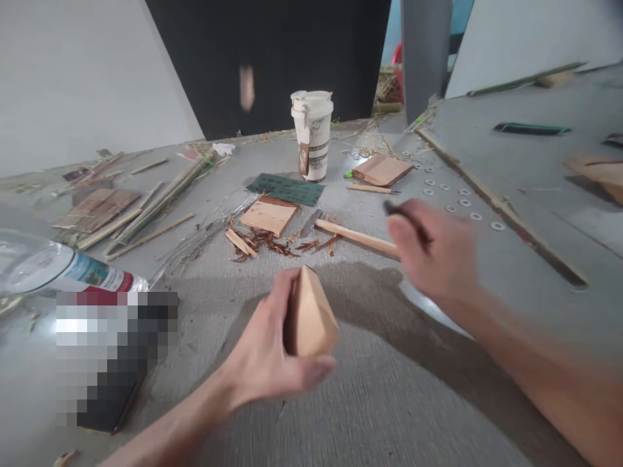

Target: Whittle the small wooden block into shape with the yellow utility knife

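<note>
My left hand grips a pale carved wood block with slanted facets, thumb at its lower end and fingers around its left side. My right hand, slightly blurred, is closed around a small dark object; only its tip shows, so its kind is unclear. The right hand is apart from the block, above and to its right. Beyond the hands lies a tool with a wooden handle and a flat grey metal end. Dark wood shavings are scattered near a flat wood piece.
A white lidded cup stands behind a green sheet. Several metal washers lie at the right beside a long wood strip. At left are a plastic bottle and bamboo strips. A blurred pale chip hangs midair.
</note>
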The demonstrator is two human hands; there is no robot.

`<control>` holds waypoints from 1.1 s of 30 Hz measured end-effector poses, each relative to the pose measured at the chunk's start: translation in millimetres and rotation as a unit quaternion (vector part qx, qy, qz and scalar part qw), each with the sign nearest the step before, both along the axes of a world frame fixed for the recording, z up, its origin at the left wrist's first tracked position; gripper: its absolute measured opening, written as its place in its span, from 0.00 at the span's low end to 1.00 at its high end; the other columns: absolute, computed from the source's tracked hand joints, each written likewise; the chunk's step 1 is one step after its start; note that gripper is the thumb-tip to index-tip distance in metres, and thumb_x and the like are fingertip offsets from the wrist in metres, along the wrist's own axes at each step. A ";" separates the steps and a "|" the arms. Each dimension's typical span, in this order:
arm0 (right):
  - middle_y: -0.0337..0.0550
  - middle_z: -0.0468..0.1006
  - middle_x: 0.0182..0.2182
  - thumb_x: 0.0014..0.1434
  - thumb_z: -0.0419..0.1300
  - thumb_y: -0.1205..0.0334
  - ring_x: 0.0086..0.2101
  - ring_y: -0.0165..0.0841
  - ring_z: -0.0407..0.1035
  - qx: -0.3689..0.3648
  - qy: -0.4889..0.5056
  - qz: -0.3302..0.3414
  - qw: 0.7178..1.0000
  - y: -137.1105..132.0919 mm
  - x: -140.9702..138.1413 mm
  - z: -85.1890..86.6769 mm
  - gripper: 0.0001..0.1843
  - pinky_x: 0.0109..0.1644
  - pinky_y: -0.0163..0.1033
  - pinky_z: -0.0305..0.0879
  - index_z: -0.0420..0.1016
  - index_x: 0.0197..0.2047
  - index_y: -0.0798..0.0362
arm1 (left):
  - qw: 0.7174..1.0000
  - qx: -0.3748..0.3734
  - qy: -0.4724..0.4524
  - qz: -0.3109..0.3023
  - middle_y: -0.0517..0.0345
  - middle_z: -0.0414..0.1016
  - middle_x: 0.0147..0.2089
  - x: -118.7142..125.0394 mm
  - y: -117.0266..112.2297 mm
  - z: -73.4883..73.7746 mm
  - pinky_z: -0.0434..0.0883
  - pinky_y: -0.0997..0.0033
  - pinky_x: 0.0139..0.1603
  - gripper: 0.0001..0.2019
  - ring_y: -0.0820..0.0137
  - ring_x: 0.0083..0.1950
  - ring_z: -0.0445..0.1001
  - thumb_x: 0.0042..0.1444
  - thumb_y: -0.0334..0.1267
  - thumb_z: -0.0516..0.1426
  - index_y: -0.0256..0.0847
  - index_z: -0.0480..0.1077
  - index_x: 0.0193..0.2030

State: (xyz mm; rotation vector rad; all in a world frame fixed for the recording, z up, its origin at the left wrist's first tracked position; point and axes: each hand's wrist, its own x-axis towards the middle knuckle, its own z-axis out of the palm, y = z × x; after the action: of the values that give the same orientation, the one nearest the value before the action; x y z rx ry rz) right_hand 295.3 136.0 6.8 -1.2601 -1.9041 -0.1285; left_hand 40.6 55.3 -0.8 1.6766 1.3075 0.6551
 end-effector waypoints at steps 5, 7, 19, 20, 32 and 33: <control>0.35 0.71 0.25 0.72 0.53 0.54 0.24 0.28 0.63 -0.071 -0.043 0.225 0.971 -28.5 -27.6 -8.6 0.12 0.29 0.36 0.54 0.70 0.39 0.51 | 0.998 0.048 -0.030 0.022 0.54 0.69 0.48 -14.2 16.6 -8.7 0.68 0.56 0.47 0.36 0.59 0.46 0.67 0.45 0.53 0.58 0.45 0.56 0.60; 0.35 0.71 0.25 0.71 0.54 0.53 0.26 0.28 0.63 -0.063 -0.040 0.258 0.963 -36.9 -33.1 -10.1 0.13 0.29 0.36 0.53 0.70 0.39 0.52 | 0.998 0.052 -0.041 0.021 0.55 0.68 0.46 -14.7 17.3 -8.2 0.68 0.58 0.45 0.34 0.61 0.44 0.67 0.46 0.51 0.58 0.45 0.56 0.60; 0.35 0.68 0.25 0.72 0.50 0.49 0.25 0.29 0.58 -0.063 -0.066 0.316 0.944 -46.6 -42.4 -7.0 0.20 0.29 0.38 0.50 0.67 0.33 0.52 | 0.997 0.069 -0.026 0.036 0.57 0.67 0.46 -11.8 15.5 -9.9 0.67 0.61 0.44 0.33 0.62 0.44 0.67 0.45 0.47 0.59 0.45 0.56 0.59; 0.35 0.68 0.25 0.72 0.51 0.48 0.25 0.29 0.58 -0.060 -0.070 0.314 0.945 -46.8 -42.6 -7.4 0.20 0.29 0.39 0.50 0.68 0.33 0.52 | 0.996 0.073 -0.024 0.036 0.58 0.67 0.45 -11.5 15.4 -10.1 0.67 0.61 0.44 0.33 0.62 0.44 0.66 0.45 0.46 0.59 0.45 0.57 0.59; 0.37 0.70 0.25 0.72 0.52 0.47 0.26 0.30 0.61 0.052 -0.149 0.225 0.961 -48.2 -36.8 -2.3 0.20 0.31 0.41 0.53 0.69 0.35 0.52 | 0.994 0.073 -0.015 0.078 0.60 0.64 0.41 -4.5 10.8 -1.8 0.65 0.62 0.39 0.30 0.65 0.40 0.63 0.44 0.47 0.58 0.45 0.57 0.55; 0.37 0.70 0.25 0.72 0.52 0.46 0.26 0.31 0.62 0.066 -0.158 0.216 0.961 -47.8 -35.4 -0.6 0.20 0.31 0.41 0.53 0.70 0.35 0.52 | 0.994 0.077 -0.015 0.081 0.60 0.64 0.41 -4.2 10.1 -0.7 0.65 0.62 0.40 0.31 0.65 0.40 0.62 0.43 0.47 0.58 0.45 0.58 0.55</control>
State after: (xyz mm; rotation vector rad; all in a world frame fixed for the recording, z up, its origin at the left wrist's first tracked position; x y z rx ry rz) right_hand 259.9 88.3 6.2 -0.7431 -2.3575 -0.2337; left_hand 36.5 65.4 -1.5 1.6868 1.4132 0.8923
